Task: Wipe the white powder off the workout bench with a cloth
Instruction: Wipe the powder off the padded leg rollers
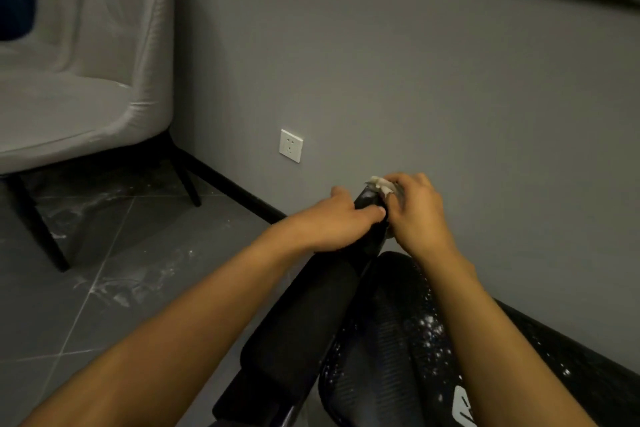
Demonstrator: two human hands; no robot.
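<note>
The black workout bench (384, 333) runs from the lower right up toward the wall, and white powder (431, 324) speckles its padded seat beside my right forearm. A black foam roller pad (304, 319) lies along its left side. My left hand (337, 222) grips the far end of a black padded bar. My right hand (417, 210) presses a crumpled white cloth (381, 184) against that same end, just past my left fingers. Most of the cloth is hidden under my right hand.
A grey upholstered chair (79, 80) on thin black legs stands at the left. A grey wall with a white power socket (291, 146) and black skirting runs behind the bench. White powder smears (117, 291) mark the dark tiled floor.
</note>
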